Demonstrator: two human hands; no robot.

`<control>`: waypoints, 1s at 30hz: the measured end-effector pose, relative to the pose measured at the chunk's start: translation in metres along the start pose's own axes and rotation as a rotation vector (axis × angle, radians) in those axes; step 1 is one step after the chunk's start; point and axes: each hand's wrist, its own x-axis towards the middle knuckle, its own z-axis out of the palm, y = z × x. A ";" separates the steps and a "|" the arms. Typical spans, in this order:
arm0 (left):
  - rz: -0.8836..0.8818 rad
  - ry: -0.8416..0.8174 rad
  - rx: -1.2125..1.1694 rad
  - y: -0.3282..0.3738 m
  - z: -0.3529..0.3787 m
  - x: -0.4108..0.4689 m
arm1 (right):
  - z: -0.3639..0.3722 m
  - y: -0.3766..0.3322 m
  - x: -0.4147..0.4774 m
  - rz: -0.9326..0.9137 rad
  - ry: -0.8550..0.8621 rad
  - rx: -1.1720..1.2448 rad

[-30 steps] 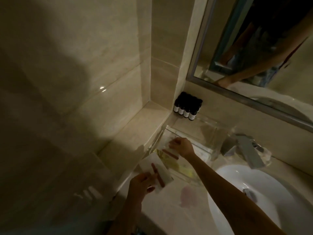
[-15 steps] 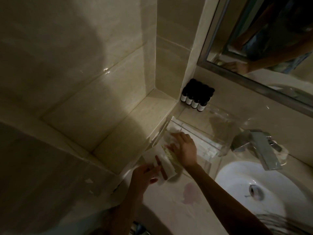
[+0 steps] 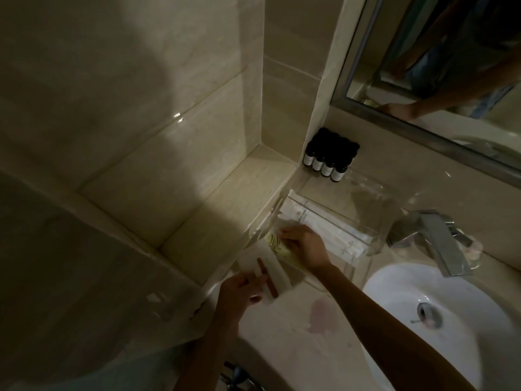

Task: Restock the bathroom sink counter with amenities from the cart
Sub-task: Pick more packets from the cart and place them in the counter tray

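Clear acrylic is making the tray [image 3: 375, 248] hard to read in this dim light, and we are judging that to be the main risk. The right hand [image 3: 306, 245] is working at the tray's near-left corner, where a misjudged wall could be catching the yellow-printed packet [image 3: 277, 246] and tipping it out onto the desk [image 3: 282, 354] instead of beside the white sachets [image 3: 324, 225] lined up inside. We are also eyeing the pinkish, wet-looking patch [image 3: 321, 314] on the desk, near the left hand's load; anything dropped there could be getting soiled. The sink basin [image 3: 451, 328] is lying close on the right, so a fumbled packet could be sliding into it. The right arm is reaching forward past the basin's edge with the wrist bent down, its fingers [image 3: 286, 232] curled and pinching the yellow-printed packet at the tray's rim. The left hand [image 3: 239, 289] is hovering over the desk's front-left, thumb and fingers pinching a white packet [image 3: 277, 270] with a reddish-brown stick [image 3: 269, 283] showing on it, just short of the tray. We are unable to tell whether it is holding one packet or several.
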 end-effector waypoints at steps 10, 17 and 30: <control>0.015 -0.020 -0.022 -0.002 -0.002 0.000 | -0.008 -0.008 0.006 0.015 0.015 0.114; 0.004 -0.010 -0.039 -0.007 0.001 0.000 | -0.035 -0.012 -0.033 0.097 0.011 0.035; 0.028 -0.064 -0.008 -0.001 0.013 -0.013 | -0.031 0.011 -0.025 -0.015 -0.399 0.030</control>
